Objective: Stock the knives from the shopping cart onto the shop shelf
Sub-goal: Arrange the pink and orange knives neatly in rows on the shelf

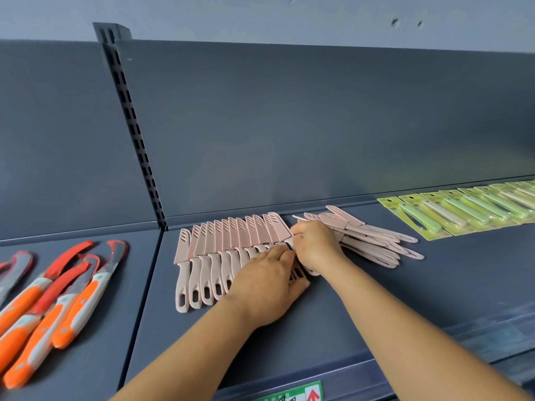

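While the right hand (314,244) pinches one sheathed pink knife (292,241) beside the neat row (225,256), left hand (267,287) resting flat, it looks light, stiff, best held mid-body.

1. About twelve pink plastic knives with slotted blade covers (231,247) lie in one overlapping row; the hands hide its right end
2. One loose heap of the same pink knives (376,241); the number cannot be told
3. About seven orange-and-grey handled knives with red blade guards (58,296)
4. About nine green carded packs with pale handles (463,209)
5. Two bare hands
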Available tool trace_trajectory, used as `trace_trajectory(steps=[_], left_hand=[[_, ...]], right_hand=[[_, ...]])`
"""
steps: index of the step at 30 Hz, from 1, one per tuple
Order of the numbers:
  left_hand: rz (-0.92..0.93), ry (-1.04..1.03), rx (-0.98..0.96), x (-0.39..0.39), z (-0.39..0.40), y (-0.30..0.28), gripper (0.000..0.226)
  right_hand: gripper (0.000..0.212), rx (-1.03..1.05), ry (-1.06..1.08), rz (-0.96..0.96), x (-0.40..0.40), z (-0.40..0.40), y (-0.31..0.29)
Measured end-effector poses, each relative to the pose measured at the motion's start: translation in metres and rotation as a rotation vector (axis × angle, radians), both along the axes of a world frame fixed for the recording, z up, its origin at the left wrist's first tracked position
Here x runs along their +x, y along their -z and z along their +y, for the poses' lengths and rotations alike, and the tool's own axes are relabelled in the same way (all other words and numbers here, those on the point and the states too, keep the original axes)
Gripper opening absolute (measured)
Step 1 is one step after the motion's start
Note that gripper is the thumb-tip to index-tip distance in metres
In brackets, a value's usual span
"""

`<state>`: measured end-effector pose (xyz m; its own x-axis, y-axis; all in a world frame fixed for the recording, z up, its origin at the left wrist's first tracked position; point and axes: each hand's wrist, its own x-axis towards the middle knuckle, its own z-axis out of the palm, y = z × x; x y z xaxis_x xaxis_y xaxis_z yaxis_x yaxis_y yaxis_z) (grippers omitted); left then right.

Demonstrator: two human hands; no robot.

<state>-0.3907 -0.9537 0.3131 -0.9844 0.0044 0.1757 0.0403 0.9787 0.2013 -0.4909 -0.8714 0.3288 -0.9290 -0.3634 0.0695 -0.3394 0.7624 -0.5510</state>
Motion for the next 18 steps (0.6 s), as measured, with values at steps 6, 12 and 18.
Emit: trace_trajectory(steps=[6, 12, 18], left_hand=[[0.019, 0.007, 0.002, 0.0, 0.0, -0.001, 0.05], [0.024, 0.018, 0.004, -0.001, -0.002, -0.002, 0.058], [0.01, 0.06, -0.054, -0.008, 0.004, -0.006, 0.058]], right_hand=[[0.028, 0.12, -0.06, -0.031, 0.004, 0.009, -0.001], [0.035, 0.087, -0.07, 0.041, 0.009, 0.028, -0.004], [0.035, 0.369, 0.056, 0.185, -0.006, 0.07, -0.003]])
